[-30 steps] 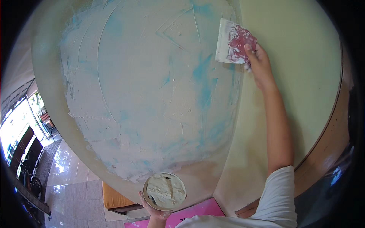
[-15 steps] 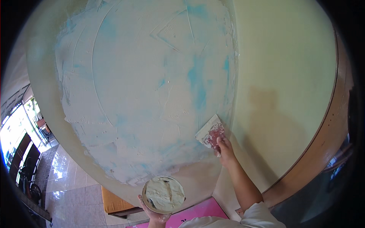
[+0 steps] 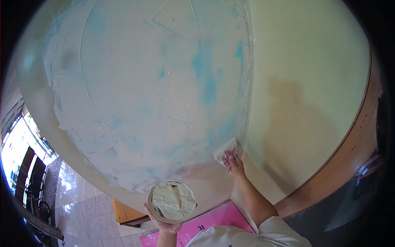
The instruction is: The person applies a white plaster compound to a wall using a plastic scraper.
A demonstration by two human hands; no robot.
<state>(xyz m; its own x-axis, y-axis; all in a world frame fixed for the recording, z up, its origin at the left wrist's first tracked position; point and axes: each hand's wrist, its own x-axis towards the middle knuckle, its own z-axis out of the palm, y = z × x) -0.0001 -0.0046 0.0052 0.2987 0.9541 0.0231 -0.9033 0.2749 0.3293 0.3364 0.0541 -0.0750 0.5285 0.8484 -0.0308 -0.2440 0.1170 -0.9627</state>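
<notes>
My right hand [image 3: 235, 166] grips a wide putty knife [image 3: 225, 150] by its reddish, putty-smeared end. Its pale blade is against the lower right of a wall patch [image 3: 135, 94], close to the inside corner. White putty coats this patch, with blue streaks showing through and several thin raised ridges. Low in front of me, my left hand [image 3: 164, 225] holds a round tub [image 3: 150, 206] from beneath and its left side. Thick off-white putty [image 3: 175, 199] fills the tub, its surface uneven with a groove. Putty smudges mark my left fingers.
A pale green side wall [image 3: 312, 61] meets the coated wall at the right. Below lie a pink sheet [image 3: 218, 220] and an orange-topped bench [image 3: 127, 212]. Tiled floor [image 3: 88, 218] runs left toward a bright opening [image 3: 14, 142]. Brown trim [image 3: 329, 177] borders the green wall.
The view has shifted, so the wall patch sits further left and higher. The putty knife has moved down along the corner and its blade has turned. The tub stays in my left hand.
</notes>
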